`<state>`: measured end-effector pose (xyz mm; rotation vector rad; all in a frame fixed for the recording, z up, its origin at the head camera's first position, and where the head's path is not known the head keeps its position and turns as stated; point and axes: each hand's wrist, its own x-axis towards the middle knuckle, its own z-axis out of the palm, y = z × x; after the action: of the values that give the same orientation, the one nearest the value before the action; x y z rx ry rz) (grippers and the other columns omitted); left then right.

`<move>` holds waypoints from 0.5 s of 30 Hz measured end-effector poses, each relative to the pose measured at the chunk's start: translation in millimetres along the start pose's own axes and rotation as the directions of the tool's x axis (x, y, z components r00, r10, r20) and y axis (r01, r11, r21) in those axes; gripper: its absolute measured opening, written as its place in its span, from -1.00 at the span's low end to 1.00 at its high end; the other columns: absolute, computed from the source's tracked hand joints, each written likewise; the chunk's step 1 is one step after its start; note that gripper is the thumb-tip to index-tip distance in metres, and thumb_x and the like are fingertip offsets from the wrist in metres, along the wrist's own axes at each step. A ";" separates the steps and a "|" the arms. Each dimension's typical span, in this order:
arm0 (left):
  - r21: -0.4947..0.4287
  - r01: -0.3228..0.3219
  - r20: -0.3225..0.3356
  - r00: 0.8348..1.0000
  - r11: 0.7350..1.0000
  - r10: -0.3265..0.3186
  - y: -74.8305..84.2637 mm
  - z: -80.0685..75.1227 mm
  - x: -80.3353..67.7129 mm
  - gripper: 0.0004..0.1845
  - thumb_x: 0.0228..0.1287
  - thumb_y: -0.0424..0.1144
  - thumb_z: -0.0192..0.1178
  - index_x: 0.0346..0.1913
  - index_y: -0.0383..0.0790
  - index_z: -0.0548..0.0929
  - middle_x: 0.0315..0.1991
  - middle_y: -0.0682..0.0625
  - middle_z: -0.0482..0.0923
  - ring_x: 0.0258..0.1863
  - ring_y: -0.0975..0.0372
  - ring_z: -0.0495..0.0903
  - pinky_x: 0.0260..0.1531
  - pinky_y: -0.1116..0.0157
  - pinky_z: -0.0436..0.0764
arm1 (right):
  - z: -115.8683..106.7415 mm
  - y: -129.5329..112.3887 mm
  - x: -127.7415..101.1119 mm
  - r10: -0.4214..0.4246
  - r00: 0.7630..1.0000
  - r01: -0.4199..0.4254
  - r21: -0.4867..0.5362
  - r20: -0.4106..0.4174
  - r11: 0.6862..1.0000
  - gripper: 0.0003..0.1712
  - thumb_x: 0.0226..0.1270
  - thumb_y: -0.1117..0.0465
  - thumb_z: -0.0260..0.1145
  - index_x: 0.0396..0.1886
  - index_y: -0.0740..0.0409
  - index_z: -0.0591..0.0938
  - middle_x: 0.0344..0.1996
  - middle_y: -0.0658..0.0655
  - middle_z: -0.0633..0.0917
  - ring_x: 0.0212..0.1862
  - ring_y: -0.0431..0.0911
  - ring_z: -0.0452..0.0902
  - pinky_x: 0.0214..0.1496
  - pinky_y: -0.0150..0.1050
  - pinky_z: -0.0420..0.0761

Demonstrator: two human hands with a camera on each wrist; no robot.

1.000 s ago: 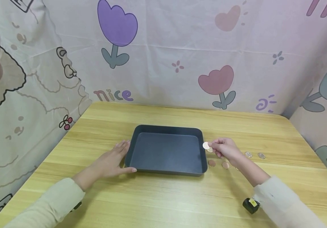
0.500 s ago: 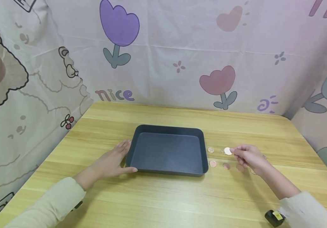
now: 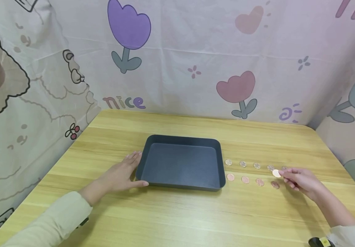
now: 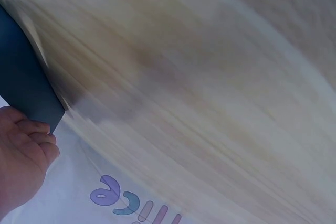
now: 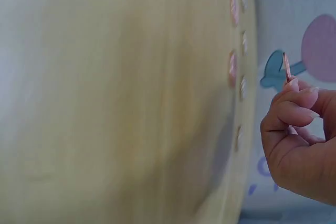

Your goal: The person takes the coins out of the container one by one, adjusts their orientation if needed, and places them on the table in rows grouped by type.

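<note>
A dark rectangular baking pan (image 3: 180, 187) lies on the table. My left hand (image 3: 120, 173) rests at its left side, fingers straight along the wall and thumb at the front corner; the left wrist view catches the fingertips against the pan wall (image 4: 23, 77). Between thumb and fingertips, my right hand (image 3: 302, 181) pinches a coin (image 3: 276, 173), seen edge-on and coppery in the right wrist view. It hovers above the right end of two rows of coins: silver-coloured ones (image 3: 256, 165) behind, copper-coloured ones (image 3: 260, 182) in front. The hand partly covers the rightmost silver coin (image 3: 284, 168).
The wooden table (image 3: 177, 219) ends at a printed cloth backdrop (image 3: 177, 41) at the back, left and right. The coin rows run rightward from the pan's right wall. A small black device (image 3: 321, 242) sits at the right wrist.
My right hand has moved right and slightly nearer with the coin, from beside the pan to the rows' far end, uncovering the other coins. The left hand stays against the pan.
</note>
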<state>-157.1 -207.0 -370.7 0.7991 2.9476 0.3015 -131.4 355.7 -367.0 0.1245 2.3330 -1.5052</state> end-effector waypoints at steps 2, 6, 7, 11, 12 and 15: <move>0.001 0.001 0.000 1.000 1.000 -0.001 -0.2 0.0 -0.9 0.12 0.05 0.42 0.05 0.38 -0.49 0.08 0.42 -0.31 0.02 0.42 -0.15 0.00 0.36 -0.05 0.14 | -3.7 5.9 -0.9 0.029 1.000 -0.029 -0.004 -0.003 1.000 -0.77 0.42 0.17 0.06 -0.46 0.05 0.53 -0.62 -0.17 0.48 -0.62 -0.37 0.31 -0.61 -0.51 0.37; 0.006 0.000 -0.004 1.000 1.000 0.000 -0.6 0.7 -1.7 0.12 0.06 0.42 0.04 0.37 -0.50 0.09 0.42 -0.32 0.02 0.42 -0.15 0.01 0.37 -0.05 0.12 | -9.5 14.9 -2.5 0.088 0.996 -0.088 -0.008 -0.003 0.996 -0.77 0.40 0.16 0.08 -0.48 0.04 0.52 -0.63 -0.15 0.48 -0.62 -0.36 0.32 -0.61 -0.52 0.38; 0.008 0.000 -0.005 1.000 1.000 0.000 -0.6 0.8 -1.7 0.12 0.06 0.42 0.04 0.37 -0.50 0.09 0.42 -0.32 0.03 0.42 -0.15 0.01 0.37 -0.05 0.12 | -11.1 16.7 -3.2 0.110 0.994 -0.110 -0.013 -0.008 0.994 -0.77 0.40 0.15 0.09 -0.49 0.04 0.52 -0.63 -0.15 0.48 -0.62 -0.36 0.32 -0.61 -0.53 0.37; 0.007 0.000 -0.007 1.000 1.000 0.000 -0.3 0.8 -1.4 0.11 0.06 0.41 0.04 0.37 -0.49 0.09 0.42 -0.32 0.02 0.42 -0.15 0.01 0.38 -0.03 0.12 | -17.0 23.4 -7.3 0.160 0.987 -0.160 -0.060 -0.006 0.985 -0.76 0.39 0.16 0.10 -0.51 0.08 0.51 -0.64 -0.13 0.47 -0.64 -0.36 0.32 -0.61 -0.52 0.38; 0.004 0.000 -0.007 1.000 1.000 0.000 -0.1 0.6 -1.4 0.12 0.06 0.41 0.05 0.37 -0.49 0.08 0.42 -0.32 0.02 0.42 -0.14 0.01 0.38 -0.03 0.12 | -18.1 24.7 -8.3 0.170 0.985 -0.170 -0.073 -0.008 0.983 -0.76 0.38 0.16 0.10 -0.51 0.08 0.52 -0.64 -0.13 0.47 -0.64 -0.35 0.32 -0.61 -0.52 0.39; -0.002 0.001 -0.008 1.000 1.000 -0.001 0.3 0.1 -1.5 0.12 0.06 0.40 0.05 0.37 -0.50 0.08 0.42 -0.32 0.02 0.42 -0.15 0.01 0.38 -0.04 0.12 | -20.9 28.3 -10.0 0.176 0.984 -0.176 -0.113 -0.014 0.978 -0.77 0.37 0.18 0.11 -0.49 0.12 0.55 -0.67 -0.12 0.47 -0.66 -0.35 0.32 -0.62 -0.50 0.40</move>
<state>-155.6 -207.5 -370.7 0.7981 2.9545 0.3082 -119.9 387.8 -380.3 0.2971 2.3364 -1.2860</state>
